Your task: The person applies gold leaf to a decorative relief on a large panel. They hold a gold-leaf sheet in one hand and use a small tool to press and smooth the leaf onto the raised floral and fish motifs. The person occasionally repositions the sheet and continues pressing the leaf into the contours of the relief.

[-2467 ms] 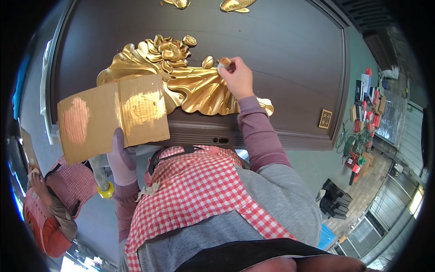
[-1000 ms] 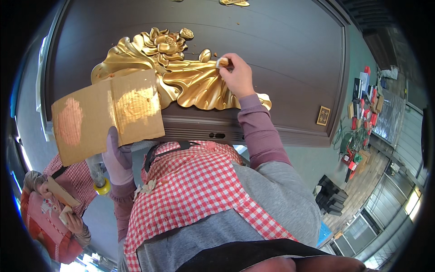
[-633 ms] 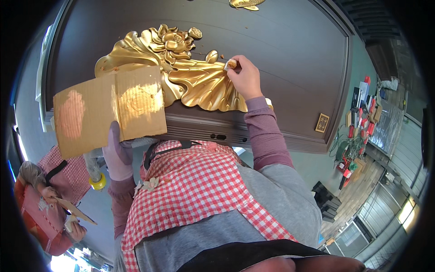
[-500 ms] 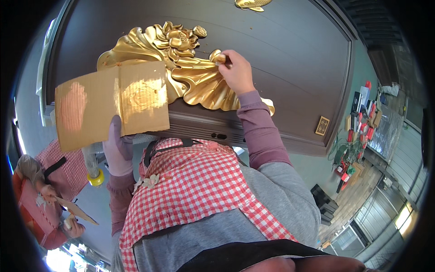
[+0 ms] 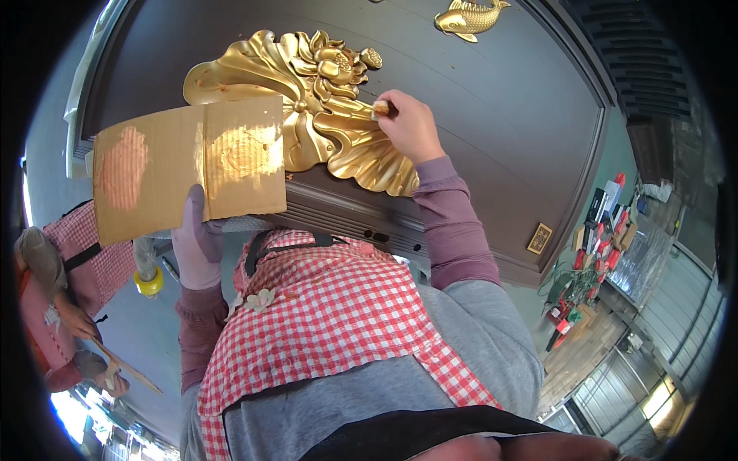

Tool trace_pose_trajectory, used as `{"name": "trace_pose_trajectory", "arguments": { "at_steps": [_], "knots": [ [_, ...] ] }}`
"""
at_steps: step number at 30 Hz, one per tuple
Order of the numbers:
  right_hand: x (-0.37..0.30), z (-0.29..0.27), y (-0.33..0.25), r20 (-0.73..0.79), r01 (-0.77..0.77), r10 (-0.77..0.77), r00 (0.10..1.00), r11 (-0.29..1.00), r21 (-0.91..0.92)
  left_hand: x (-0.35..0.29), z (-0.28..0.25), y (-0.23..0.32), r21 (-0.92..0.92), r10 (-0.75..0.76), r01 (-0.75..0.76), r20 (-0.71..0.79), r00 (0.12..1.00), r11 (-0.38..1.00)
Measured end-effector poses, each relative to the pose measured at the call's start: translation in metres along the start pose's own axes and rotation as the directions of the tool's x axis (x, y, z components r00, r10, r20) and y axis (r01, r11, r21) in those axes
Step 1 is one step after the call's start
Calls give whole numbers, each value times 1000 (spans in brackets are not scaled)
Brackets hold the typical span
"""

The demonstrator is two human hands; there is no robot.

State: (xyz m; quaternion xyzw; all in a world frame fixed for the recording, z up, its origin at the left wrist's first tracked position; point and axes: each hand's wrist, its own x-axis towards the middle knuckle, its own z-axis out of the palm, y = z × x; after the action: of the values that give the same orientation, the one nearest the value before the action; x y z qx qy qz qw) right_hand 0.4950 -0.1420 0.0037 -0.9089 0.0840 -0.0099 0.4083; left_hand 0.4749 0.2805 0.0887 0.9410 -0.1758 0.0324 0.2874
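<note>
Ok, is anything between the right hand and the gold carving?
Nothing visible: the right hand holds a small pad by the gold carving. The cardboard in the left hand overlaps the carving's lower left in view.

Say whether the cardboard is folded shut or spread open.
Spread open: the cardboard shows a coppery patch and a gold patch on opposite sides of its crease.

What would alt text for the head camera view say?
A bare right hand pinches a small pad at the edge of a gold lotus relief on a dark brown panel. The gloved left hand holds cardboard smeared with gold and coppery colour.
</note>
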Motion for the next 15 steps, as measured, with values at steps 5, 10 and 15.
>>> {"name": "trace_pose_trajectory", "arguments": {
  "at_steps": [5,10,15],
  "knots": [
    [28,44,-19,-49,124,-120,992,989,84,-1,-2,5,38,-42,40,55,998,999],
    [25,56,-25,-115,201,-199,973,979,14,-8,-2,-2,53,-59,57,41,997,997],
    [15,33,-12,-6,82,-83,997,995,-52,-20,13,-3,-587,-460,384,23,888,713]
  ]
}}
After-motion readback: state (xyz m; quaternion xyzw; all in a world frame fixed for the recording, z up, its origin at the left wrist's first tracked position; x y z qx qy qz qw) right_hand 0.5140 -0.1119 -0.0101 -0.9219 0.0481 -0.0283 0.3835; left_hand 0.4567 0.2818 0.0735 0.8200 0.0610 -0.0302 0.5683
